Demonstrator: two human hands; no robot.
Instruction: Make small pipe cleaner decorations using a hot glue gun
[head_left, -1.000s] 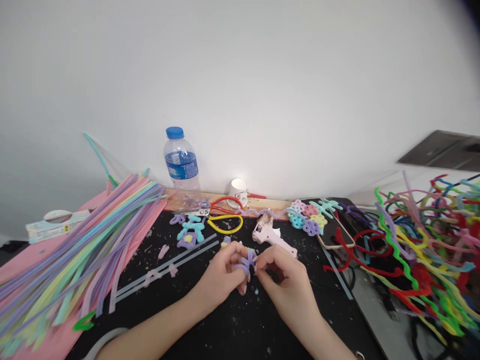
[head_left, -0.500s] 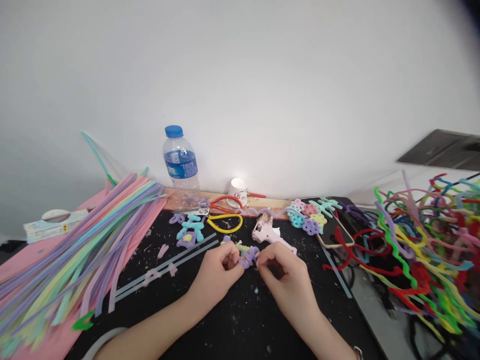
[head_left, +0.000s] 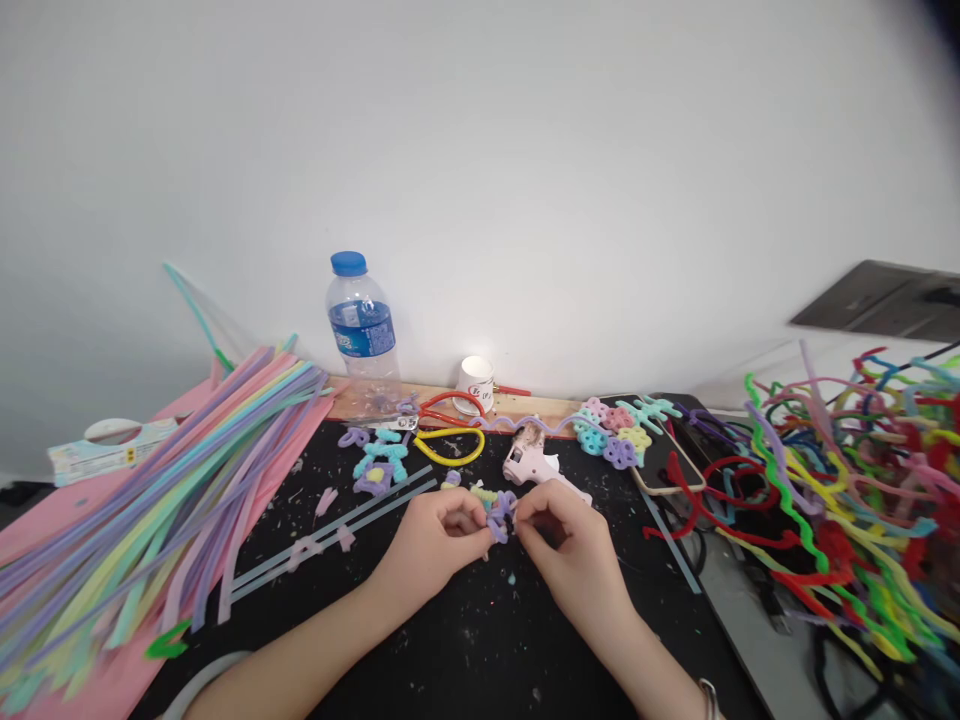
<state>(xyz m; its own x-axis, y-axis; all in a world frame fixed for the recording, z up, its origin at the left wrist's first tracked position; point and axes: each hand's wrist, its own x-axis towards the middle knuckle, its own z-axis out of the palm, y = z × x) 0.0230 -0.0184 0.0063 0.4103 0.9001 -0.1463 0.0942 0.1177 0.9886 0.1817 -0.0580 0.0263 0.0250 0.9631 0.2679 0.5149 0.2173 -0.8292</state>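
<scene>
While straight, fuzzy stems [head_left: 187,480] in pastel lilac, pink, mint and yellow fan across a smooth pink sheet [head_left: 26,530] on my far left, two slim, translucent rods [head_left: 337,534] lie at a slant beside them on the black counter [head_left: 465,645]. A clear plastic bottle [head_left: 361,330] with a blue cap and label stands upright near the wall. Nearer me lies a plush-textured turquoise figure [head_left: 381,458] with bumpy, rounded limbs and a purple and yellow square at its lower end. Next come scissors [head_left: 450,450] with looped handles, one red, one yellow, and behind them a small white cup [head_left: 477,382].

My left hand [head_left: 439,535] comes in low from the left, forearm slanting forward, fingers curled and thumb brought up to them in a narrow pinch on a curly purple piece [head_left: 500,515]. That fuzzy, looped piece sits between my hands, above the counter. My right hand [head_left: 570,530] mirrors it, wrist angled inward, thumb and forefinger pinched narrow at the piece's right edge.

Just beyond lies a hard, pale pink glue gun [head_left: 538,468]. Soft, petal-looped flowers [head_left: 616,436] cluster by a flat, glossy phone [head_left: 669,468], and a tangle of bright, kinked stems [head_left: 847,490] sprawls at my far right.
</scene>
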